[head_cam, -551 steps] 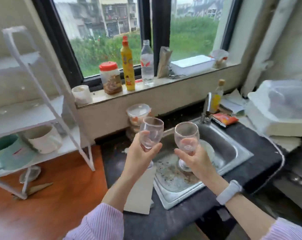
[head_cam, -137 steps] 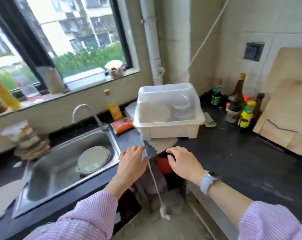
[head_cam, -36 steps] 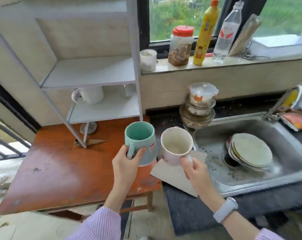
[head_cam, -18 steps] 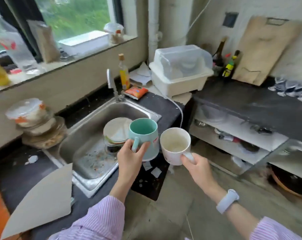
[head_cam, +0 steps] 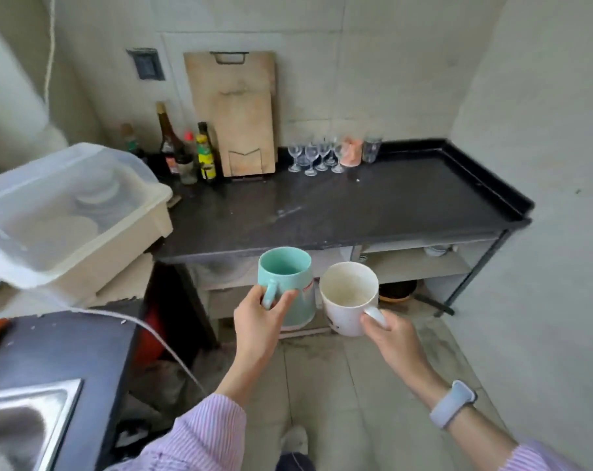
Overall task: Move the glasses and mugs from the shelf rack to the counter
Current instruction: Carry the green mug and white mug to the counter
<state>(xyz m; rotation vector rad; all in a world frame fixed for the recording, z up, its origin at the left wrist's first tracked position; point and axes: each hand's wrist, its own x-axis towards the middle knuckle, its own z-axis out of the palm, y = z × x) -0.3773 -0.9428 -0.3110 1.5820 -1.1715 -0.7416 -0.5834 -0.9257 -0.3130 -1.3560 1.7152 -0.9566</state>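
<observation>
My left hand (head_cam: 259, 316) grips a teal mug (head_cam: 288, 283) by its handle. A white mug (head_cam: 349, 297) hangs beside it, held at the handle by my right hand (head_cam: 390, 338). Both mugs are upright and float in front of the near edge of the black counter (head_cam: 373, 205), below its top. At the back of that counter stand several stemmed wine glasses (head_cam: 313, 158), with a pink tumbler (head_cam: 352, 151) and a clear tumbler (head_cam: 371, 149) to their right. The shelf rack is out of view.
A white dish bin with a clear lid (head_cam: 67, 212) sits on the left. Sauce bottles (head_cam: 186, 151) and wooden cutting boards (head_cam: 237, 113) line the back wall. Open shelves (head_cam: 417, 263) lie under the counter. The sink corner (head_cam: 26, 419) shows at lower left.
The view has swung right from the sink to face the black counter. Both hands still hold their mugs, now close to the counter's front edge.
</observation>
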